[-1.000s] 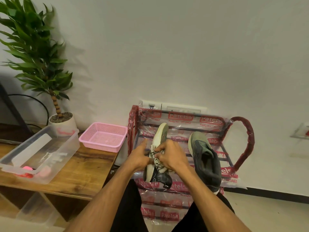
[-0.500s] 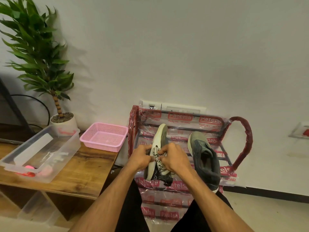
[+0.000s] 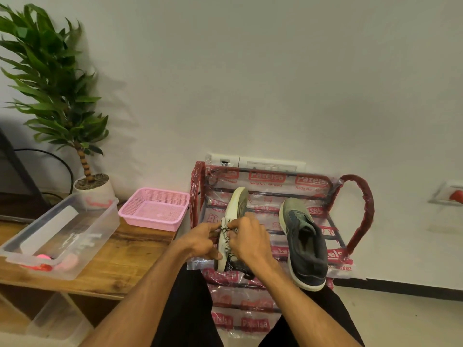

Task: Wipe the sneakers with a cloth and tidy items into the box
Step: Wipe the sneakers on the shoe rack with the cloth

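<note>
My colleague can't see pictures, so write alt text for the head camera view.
Both hands, left hand and right hand, pinch a cloth against a sneaker on a shoe rack. A second sneaker sits beside it.

Both hands on left sneaker [image 3: 235, 221], tipped on its side on wrapped rack [image 3: 360, 209]. Left hand [image 3: 200, 240] & right hand [image 3: 246, 240] pinching patterned cloth [image 3: 226, 227] against it. Second sneaker [image 3: 304, 241] just right of right hand, upright. Clear box [image 3: 100, 221], pink basket [image 3: 155, 209] left of left hand on wood table [image 3: 125, 256].
</note>
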A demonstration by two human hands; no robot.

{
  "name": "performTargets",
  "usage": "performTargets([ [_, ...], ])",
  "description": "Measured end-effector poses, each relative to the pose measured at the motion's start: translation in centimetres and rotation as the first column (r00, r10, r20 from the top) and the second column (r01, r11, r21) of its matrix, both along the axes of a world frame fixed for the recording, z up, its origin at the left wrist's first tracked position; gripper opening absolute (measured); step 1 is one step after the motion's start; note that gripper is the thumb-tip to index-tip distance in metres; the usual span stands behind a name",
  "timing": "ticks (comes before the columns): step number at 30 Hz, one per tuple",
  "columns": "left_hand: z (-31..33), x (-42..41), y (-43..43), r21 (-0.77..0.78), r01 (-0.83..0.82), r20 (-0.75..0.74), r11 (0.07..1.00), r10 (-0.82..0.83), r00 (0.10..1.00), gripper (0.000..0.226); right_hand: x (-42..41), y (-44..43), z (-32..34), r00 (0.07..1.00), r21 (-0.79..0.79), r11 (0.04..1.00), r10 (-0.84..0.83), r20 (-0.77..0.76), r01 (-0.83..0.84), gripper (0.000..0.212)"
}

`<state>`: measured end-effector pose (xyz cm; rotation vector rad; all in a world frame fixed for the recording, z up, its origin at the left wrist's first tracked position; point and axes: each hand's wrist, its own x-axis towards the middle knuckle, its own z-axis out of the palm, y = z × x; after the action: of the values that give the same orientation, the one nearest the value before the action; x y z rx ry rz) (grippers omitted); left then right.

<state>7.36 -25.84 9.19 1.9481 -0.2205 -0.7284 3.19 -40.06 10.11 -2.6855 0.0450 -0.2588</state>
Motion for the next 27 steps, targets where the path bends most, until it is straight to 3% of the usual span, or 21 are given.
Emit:
performTargets([
  [6,-0.5,-0.5,-0.1,-0.002,-0.02,0.031,1.0,0.02,0.999,0.088,-2.2,0.0,-0.6,0.997,-0.011,0.997,0.077,-0.029,-0.077,0.028],
  [11,0.0,-0.4,-0.4,0.009,-0.065,-0.008,0.998,0.065,0.998,0.07,-0.9,-0.7,0.5,0.998,-0.008,0.998,0.06,-0.006,-0.06,0.029],
  [16,0.6,-0.8,-1.2,0.024,-0.032,0.078,0.999,0.03,0.997,0.104,-0.4,-0.9,0.3,0.999,0.007,0.999,0.054,0.005,-0.054,0.028],
  [21,0.6,-0.8,-1.6,0.055,-0.036,0.094,0.998,0.031,0.995,0.086,-0.3,-1.4,-0.2,1.0,0.077,0.997,0.014,0.019,-0.015,0.029],
  [27,0.9,-0.7,-1.6,0.095,-0.003,0.084,0.995,-0.005,0.996,0.084,-0.8,-1.2,-0.4,0.998,0.032,0.999,0.028,0.05,-0.03,0.031],
])
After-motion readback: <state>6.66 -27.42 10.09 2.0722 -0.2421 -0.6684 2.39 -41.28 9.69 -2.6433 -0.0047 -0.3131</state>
